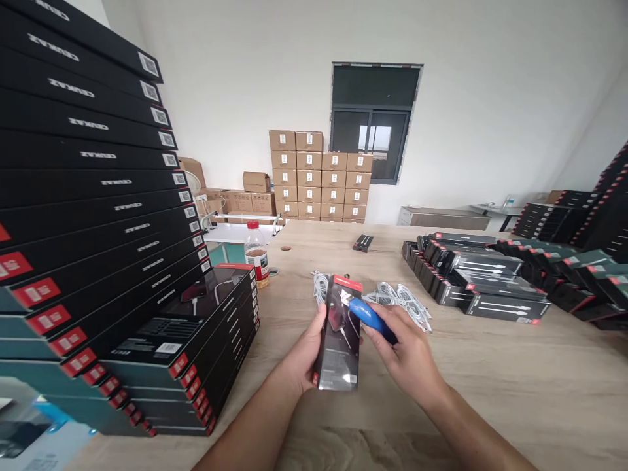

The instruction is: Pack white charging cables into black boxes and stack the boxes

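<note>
My left hand [311,356] is closed round the side of a slim black cable box [338,356], which is tilted up towards me and has a red top edge and a printed picture of a phone and cable. In my right hand [405,350] is a rounded blue hand tool [367,315]; its front end lies against the upper face of the box, and its exact kind does not show. Just behind the box are coiled light-grey cables [405,301], with another coil [320,284] to the left.
On the left rise a tall stack of black boxes [98,196] and a lower stack [230,327]. A bottle with a red cap [256,255] stands beside them. Rows of black boxes [490,281] line the table's right side; a single small box [363,243] lies further back.
</note>
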`<state>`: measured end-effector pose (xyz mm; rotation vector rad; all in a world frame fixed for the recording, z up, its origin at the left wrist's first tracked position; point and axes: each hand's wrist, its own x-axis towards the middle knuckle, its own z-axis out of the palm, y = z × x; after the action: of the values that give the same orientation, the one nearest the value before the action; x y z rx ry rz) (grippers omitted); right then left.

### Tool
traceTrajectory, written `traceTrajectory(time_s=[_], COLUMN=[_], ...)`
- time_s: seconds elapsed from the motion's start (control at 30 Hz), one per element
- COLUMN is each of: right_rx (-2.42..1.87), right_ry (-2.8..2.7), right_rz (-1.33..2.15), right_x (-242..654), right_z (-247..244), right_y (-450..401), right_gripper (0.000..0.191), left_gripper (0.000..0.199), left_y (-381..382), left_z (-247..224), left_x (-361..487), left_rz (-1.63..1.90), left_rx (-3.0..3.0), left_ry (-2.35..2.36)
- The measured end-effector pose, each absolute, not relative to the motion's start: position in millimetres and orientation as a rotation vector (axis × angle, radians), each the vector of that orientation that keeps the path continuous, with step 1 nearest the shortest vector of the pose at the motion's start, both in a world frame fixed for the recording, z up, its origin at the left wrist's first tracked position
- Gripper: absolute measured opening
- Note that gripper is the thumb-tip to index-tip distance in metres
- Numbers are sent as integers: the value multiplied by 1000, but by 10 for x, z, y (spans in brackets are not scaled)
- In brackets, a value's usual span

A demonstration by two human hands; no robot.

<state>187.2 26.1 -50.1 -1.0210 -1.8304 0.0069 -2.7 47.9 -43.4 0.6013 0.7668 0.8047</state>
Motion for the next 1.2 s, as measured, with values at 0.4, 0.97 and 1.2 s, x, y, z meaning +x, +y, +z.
traceTrajectory(time_s=[0.4,0.97,1.2], right_rx=[-1113,-1162,-1199], right_ry=[-1887,-1803,-1481], right_rz=[108,608,521], right_x=[1838,1641,1830], right_z=[-551,-573,-571], right_y=[296,172,382], right_gripper=[31,22,40], left_gripper=[40,53,44], left_y=[616,511,410], left_z=[-445,-380,-392], left_x=[-201,-146,-124], left_rz=[1346,1404,1245], left_rx=[596,1038,1142], left_ry=[475,446,403])
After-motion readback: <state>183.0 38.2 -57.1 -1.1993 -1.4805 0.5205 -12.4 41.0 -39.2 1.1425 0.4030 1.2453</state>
